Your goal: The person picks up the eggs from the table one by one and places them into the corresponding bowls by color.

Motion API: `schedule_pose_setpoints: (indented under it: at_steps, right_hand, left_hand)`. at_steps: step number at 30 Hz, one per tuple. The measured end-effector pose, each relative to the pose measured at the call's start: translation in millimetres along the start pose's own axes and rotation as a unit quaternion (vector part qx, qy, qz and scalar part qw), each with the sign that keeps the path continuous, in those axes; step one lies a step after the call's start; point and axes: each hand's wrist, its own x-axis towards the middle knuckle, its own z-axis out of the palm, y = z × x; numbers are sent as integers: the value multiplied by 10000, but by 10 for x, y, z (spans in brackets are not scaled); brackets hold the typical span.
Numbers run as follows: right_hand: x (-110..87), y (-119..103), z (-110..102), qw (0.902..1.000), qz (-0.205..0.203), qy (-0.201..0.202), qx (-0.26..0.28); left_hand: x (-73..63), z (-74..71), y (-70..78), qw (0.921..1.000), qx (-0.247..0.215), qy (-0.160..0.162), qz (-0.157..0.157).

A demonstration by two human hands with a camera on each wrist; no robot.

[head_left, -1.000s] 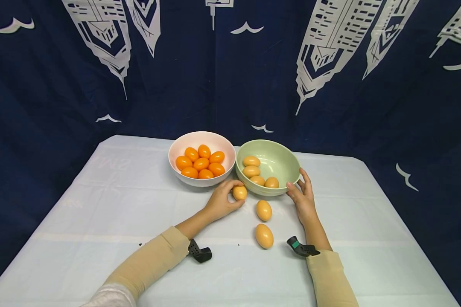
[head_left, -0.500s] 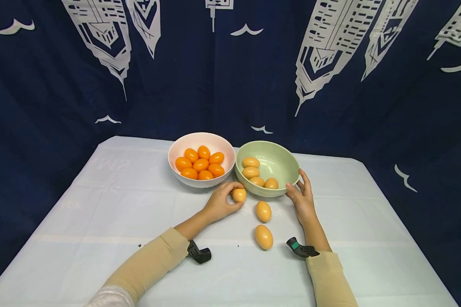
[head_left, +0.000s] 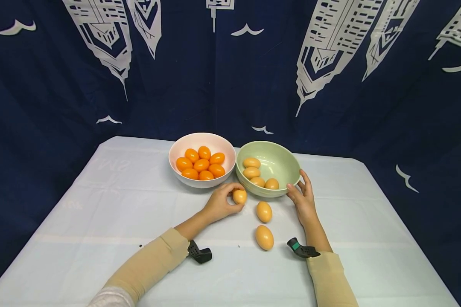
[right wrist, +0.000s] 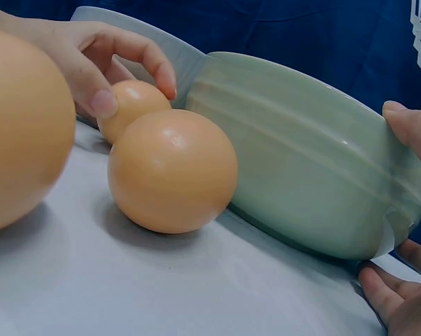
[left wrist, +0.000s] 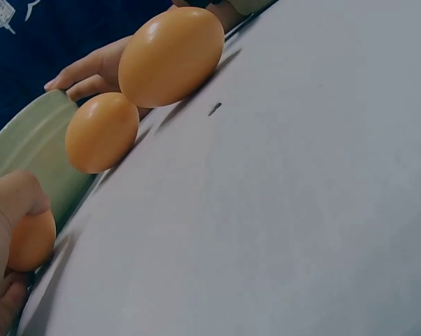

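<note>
In the head view my left hand (head_left: 220,205) pinches a light-brown egg (head_left: 240,197) between thumb and fingers, just in front of the bowls. The right wrist view shows this egg (right wrist: 135,101) low by the table surface. My right hand (head_left: 305,204) grips the right side of a green bowl (head_left: 279,164), thumb at the rim and fingers around the outer wall. Several brown eggs (head_left: 251,172) lie along the left and front inside of that bowl. Two more eggs rest on the table: one nearer the bowl (head_left: 264,212), another closer to me (head_left: 264,237).
A pink bowl (head_left: 199,184) with several glossy orange ovals (head_left: 201,165) stands right beside the green bowl, on its left. A white cloth covers the table (head_left: 100,204). Behind its far edge hangs a dark blue curtain (head_left: 176,85) with white prints.
</note>
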Motion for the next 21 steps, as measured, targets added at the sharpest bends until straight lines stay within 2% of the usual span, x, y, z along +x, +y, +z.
schedule_pose_setpoints:
  at_steps: [7, 12, 18, 21]
  right_hand:
    - [-9, -16, 8, 9999, 81, 31, 129]
    - [-1, -13, 17, 9999, 63, 25, 112]
    - [6, -10, 14, 10000, 47, 11, 79]
    - [6, -5, 9, 9999, 28, -1, 120]
  left_hand:
    - [58, -55, 61, 9990, -296, -310, 141]
    - [89, -104, 130, 9982, -267, -439, 319]
    - [124, -173, 261, 9973, -73, -661, 321]
    - [165, -218, 349, 9960, -116, -815, 334]
